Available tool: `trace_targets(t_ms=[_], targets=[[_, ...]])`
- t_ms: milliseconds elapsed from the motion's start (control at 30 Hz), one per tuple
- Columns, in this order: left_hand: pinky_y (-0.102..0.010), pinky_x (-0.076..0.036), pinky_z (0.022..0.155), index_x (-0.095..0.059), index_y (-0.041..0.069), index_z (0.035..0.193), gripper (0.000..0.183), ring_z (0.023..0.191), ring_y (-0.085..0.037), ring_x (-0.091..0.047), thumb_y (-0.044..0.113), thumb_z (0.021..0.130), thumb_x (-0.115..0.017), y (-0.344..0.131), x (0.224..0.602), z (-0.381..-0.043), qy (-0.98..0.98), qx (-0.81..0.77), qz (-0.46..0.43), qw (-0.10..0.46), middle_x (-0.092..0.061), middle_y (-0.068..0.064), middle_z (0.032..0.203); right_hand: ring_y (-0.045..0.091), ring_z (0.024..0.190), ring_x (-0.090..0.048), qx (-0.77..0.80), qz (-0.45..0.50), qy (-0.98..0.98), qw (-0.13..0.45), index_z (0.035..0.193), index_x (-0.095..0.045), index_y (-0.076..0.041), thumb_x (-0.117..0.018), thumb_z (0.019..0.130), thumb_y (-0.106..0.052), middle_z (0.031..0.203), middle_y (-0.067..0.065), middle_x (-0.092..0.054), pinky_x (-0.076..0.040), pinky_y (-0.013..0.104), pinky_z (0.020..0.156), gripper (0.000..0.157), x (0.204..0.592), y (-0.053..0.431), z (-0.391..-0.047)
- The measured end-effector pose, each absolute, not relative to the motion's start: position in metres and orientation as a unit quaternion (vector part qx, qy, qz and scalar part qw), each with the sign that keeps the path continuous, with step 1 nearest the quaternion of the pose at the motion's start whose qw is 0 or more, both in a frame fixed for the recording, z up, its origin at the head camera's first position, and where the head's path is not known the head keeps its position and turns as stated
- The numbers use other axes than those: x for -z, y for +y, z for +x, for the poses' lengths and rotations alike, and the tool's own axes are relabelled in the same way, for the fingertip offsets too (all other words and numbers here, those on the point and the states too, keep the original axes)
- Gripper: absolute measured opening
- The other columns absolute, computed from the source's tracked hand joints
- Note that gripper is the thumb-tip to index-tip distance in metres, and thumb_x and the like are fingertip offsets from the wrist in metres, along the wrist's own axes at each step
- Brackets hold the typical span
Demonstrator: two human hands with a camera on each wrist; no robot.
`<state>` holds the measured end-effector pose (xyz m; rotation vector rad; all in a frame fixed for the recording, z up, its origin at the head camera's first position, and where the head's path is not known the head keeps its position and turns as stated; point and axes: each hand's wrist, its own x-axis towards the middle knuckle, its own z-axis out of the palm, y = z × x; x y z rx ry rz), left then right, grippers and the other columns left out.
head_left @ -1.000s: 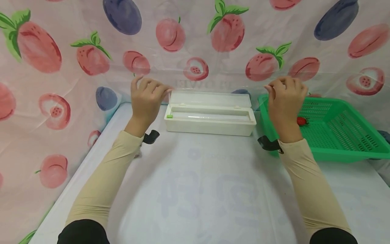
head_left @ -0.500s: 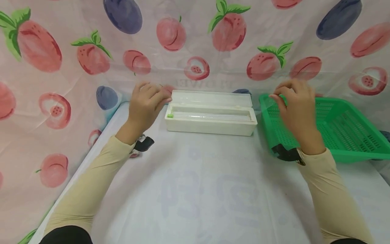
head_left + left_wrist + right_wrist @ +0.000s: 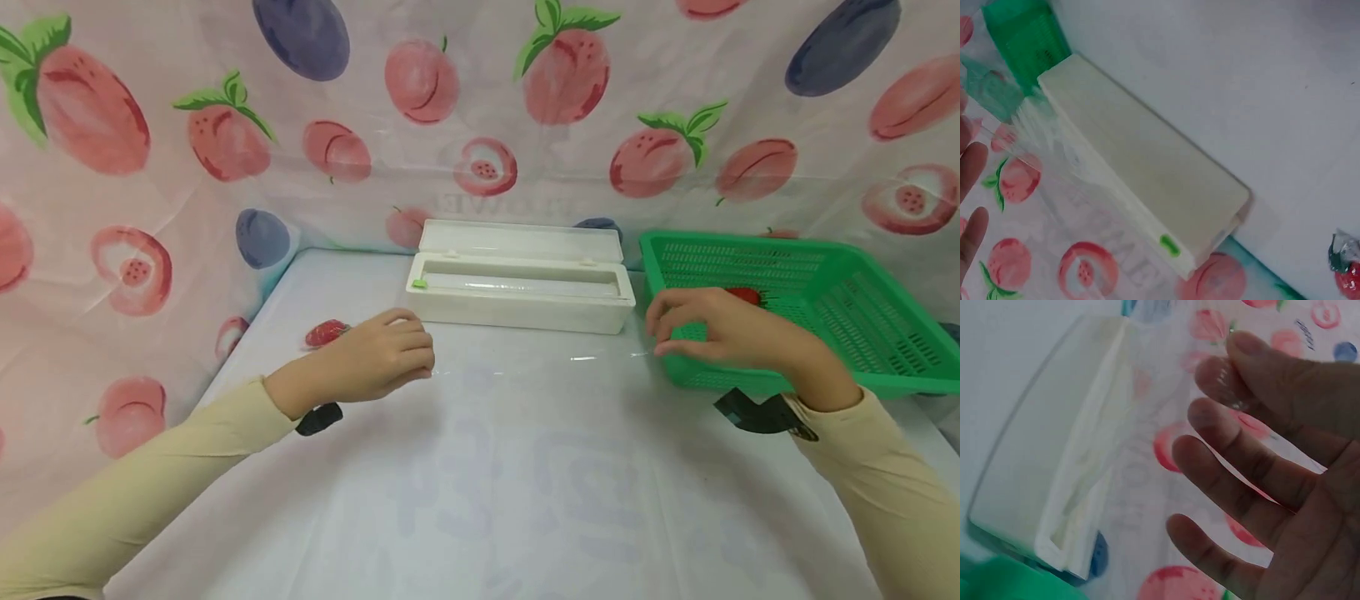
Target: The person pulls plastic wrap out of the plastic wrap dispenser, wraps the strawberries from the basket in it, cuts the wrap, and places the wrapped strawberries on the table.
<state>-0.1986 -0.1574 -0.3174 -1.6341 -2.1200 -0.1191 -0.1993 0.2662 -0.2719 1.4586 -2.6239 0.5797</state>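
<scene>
A sheet of clear cling film stretches between my two hands, faint except for a few glints. My left hand pinches its left end in front of the film box; only fingertips show at the edge of the left wrist view. At the other end my right hand holds the film between thumb and forefinger, the other fingers spread in the right wrist view. Behind the sheet stands a white cling film box, lid raised, a film roll inside and a green slider at its left end.
Just behind my left hand lies a red strawberry with shiny film on it. A green plastic basket stands at the right, partly behind my right hand, with a red strawberry in it. A fruit-print sheet hangs behind the white-covered table.
Both hands have come down and nearer from above the box, the right also shifting outward, bringing the film in front of the box. The strawberry at left is now uncovered.
</scene>
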Motion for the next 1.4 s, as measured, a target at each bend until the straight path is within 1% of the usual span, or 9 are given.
trace_targets(t_ms=[133, 333, 500, 667, 767, 1000, 1133, 1233, 1400], targets=[[-0.036, -0.046, 0.090, -0.059, 0.013, 0.080, 0.009, 0.076, -0.014, -0.052, 0.015, 0.084, -0.067, -0.156, 0.334, -0.195, -0.785, 0.000, -0.600, 0.152, -0.056, 0.004, 0.075, -0.002, 0.079, -0.049, -0.180, 0.481, -0.857, -0.052, 0.073, -0.067, -0.028, -0.074, 0.077, -0.009, 0.087, -0.015, -0.053, -0.048, 0.018, 0.068, 0.021, 0.285, 0.255, -0.197], [-0.035, -0.044, 0.091, -0.060, 0.015, 0.078, 0.011, 0.078, -0.014, -0.053, 0.018, 0.082, -0.069, -0.153, 0.359, -0.198, -0.780, -0.066, -0.612, 0.113, -0.056, 0.005, 0.075, 0.002, 0.073, -0.050, -0.142, 0.475, -0.861, -0.116, 0.066, -0.064, -0.024, -0.073, 0.077, -0.008, 0.076, -0.015, -0.051, -0.047, 0.022, 0.067, 0.021, 0.319, 0.240, -0.195], [-0.035, -0.043, 0.091, -0.063, 0.016, 0.081, 0.007, 0.085, -0.015, -0.058, 0.021, 0.083, -0.067, -0.151, 0.374, -0.202, -0.775, -0.109, -0.616, 0.084, -0.060, 0.005, 0.080, 0.004, 0.063, -0.044, -0.080, 0.493, -0.864, -0.070, 0.058, -0.057, -0.021, -0.072, 0.072, -0.006, 0.068, -0.012, -0.047, -0.040, 0.020, 0.060, 0.025, 0.358, 0.232, -0.196], [-0.034, -0.044, 0.090, -0.062, 0.018, 0.081, 0.006, 0.082, -0.014, -0.058, 0.019, 0.086, -0.064, -0.149, 0.381, -0.206, -0.765, -0.151, -0.619, 0.093, -0.060, 0.005, 0.077, 0.004, 0.061, -0.038, -0.023, 0.503, -0.864, -0.017, 0.053, -0.049, -0.021, -0.070, 0.076, -0.013, 0.063, -0.011, -0.042, -0.033, 0.022, 0.057, 0.032, 0.385, 0.228, -0.195], [-0.032, -0.044, 0.087, -0.062, 0.019, 0.079, 0.007, 0.079, -0.013, -0.057, 0.019, 0.086, -0.064, -0.148, 0.384, -0.207, -0.765, -0.154, -0.618, 0.090, -0.060, 0.006, 0.075, 0.006, 0.063, -0.040, 0.002, 0.499, -0.866, -0.017, 0.055, -0.051, -0.020, -0.069, 0.077, -0.014, 0.063, -0.011, -0.044, -0.034, 0.025, 0.058, 0.030, 0.391, 0.226, -0.193], [-0.033, -0.046, 0.083, -0.063, 0.016, 0.073, 0.013, 0.067, -0.013, -0.056, 0.019, 0.085, -0.063, -0.145, 0.386, -0.211, -0.803, -0.103, -0.587, 0.028, -0.062, 0.005, 0.069, 0.007, 0.062, -0.043, 0.017, 0.498, -0.867, -0.015, 0.060, -0.054, -0.019, -0.070, 0.077, -0.018, 0.060, -0.011, -0.047, -0.039, 0.028, 0.060, 0.023, 0.387, 0.224, -0.191], [-0.037, -0.048, 0.086, -0.064, 0.014, 0.083, 0.008, 0.076, -0.016, -0.060, 0.021, 0.087, -0.063, -0.142, 0.384, -0.214, -0.823, -0.082, -0.561, 0.036, -0.064, 0.002, 0.077, 0.006, 0.060, -0.042, -0.007, 0.481, -0.876, 0.012, 0.063, -0.052, -0.018, -0.071, 0.076, -0.013, 0.061, -0.010, -0.045, -0.038, 0.026, 0.057, 0.023, 0.386, 0.224, -0.198], [-0.037, -0.048, 0.086, -0.063, 0.013, 0.094, 0.010, 0.081, -0.018, -0.060, 0.018, 0.086, -0.065, -0.140, 0.385, -0.218, -0.833, -0.074, -0.546, 0.057, -0.063, 0.000, 0.085, 0.008, 0.062, -0.046, -0.018, 0.474, -0.880, 0.030, 0.070, -0.056, -0.016, -0.072, 0.073, -0.009, 0.066, -0.007, -0.050, -0.039, 0.026, 0.056, 0.018, 0.388, 0.224, -0.204], [-0.036, -0.048, 0.083, -0.060, 0.014, 0.101, 0.020, 0.082, -0.017, -0.059, 0.020, 0.083, -0.066, -0.141, 0.391, -0.221, -0.843, -0.072, -0.532, 0.034, -0.061, 0.000, 0.090, 0.009, 0.067, -0.050, -0.024, 0.457, -0.889, -0.013, 0.082, -0.063, -0.015, -0.074, 0.070, -0.013, 0.077, -0.005, -0.055, -0.043, 0.026, 0.059, 0.016, 0.394, 0.226, -0.208]])
